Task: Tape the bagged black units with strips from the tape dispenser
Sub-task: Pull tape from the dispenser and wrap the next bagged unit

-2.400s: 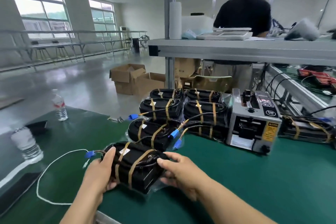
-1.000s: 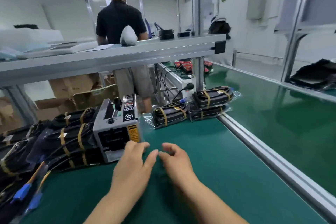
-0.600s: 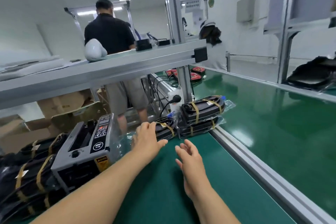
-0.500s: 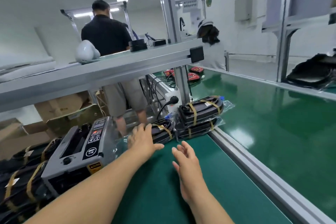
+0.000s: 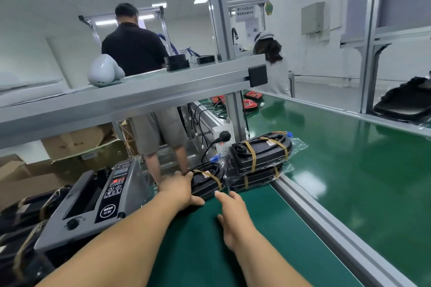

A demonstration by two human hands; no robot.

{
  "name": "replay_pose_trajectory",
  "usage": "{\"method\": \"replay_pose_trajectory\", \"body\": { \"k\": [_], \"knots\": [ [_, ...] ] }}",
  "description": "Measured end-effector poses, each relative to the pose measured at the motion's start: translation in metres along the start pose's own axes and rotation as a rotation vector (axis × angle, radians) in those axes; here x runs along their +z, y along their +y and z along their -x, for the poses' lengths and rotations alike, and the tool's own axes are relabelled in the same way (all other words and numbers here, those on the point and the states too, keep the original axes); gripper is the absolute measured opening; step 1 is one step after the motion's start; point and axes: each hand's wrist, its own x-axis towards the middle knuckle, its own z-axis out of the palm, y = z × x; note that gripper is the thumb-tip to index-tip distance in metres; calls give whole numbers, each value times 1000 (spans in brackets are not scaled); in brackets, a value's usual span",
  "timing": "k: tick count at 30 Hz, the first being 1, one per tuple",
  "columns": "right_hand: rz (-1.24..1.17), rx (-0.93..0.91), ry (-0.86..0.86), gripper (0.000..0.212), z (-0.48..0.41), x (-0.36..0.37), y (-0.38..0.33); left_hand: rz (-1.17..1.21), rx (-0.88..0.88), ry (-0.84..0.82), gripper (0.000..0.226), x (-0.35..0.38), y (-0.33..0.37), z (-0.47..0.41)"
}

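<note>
A bagged black unit (image 5: 207, 180) with brown tape bands lies on the green mat past the grey tape dispenser (image 5: 98, 198). My left hand (image 5: 179, 187) rests on its left end, fingers over the top and thumb along its near side. My right hand (image 5: 233, 214) hovers open just in front of the unit, not touching it. To the right, two more bagged black units (image 5: 258, 158) lie stacked against the aluminium rail. Several taped units (image 5: 25, 207) sit left of the dispenser, partly hidden by it.
An aluminium rail (image 5: 326, 223) divides my mat from a shiny green conveyor belt (image 5: 349, 151) on the right. A low grey shelf (image 5: 130, 95) runs overhead across the bench. A person in a black shirt (image 5: 133, 49) stands behind it. Cardboard boxes (image 5: 77, 147) lie beyond.
My view swung right from the taped pile to the units by the rail. Both hands reached forward; my left hand now lies on the nearest bagged unit, and my right has come closer to it.
</note>
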Motion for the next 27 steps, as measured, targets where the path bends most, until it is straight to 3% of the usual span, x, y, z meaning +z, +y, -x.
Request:
{"method": "replay_pose_trajectory", "body": {
  "k": [6, 8, 11, 16, 18, 20, 24, 27],
  "knots": [
    [-29, 133, 7, 27, 8, 6, -9, 69, -90, 127, 71, 3, 14, 53],
    [-22, 131, 31, 22, 16, 8, -9, 80, -79, 125, 69, 4, 9, 79],
    [-48, 140, 32, 25, 34, 6, -9, 135, -35, 137, 72, 7, -6, 122],
    [-94, 189, -119, 23, 81, -4, 0, 317, 5, 173, 88, 18, -26, 202],
    [-108, 182, -181, 35, 105, -5, 5, 424, -19, 212, 94, 22, -31, 235],
    [-84, 122, -174, 49, 129, -3, 15, 500, -43, 268, 97, 25, -33, 266],
    [-1, -78, -122, 51, 176, -2, 30, 573, -30, 380, 108, 35, -33, 316],
    [186, -209, -141, 65, 210, -3, 31, 629, -1, 421, 106, 41, -35, 348]
  ]
}}
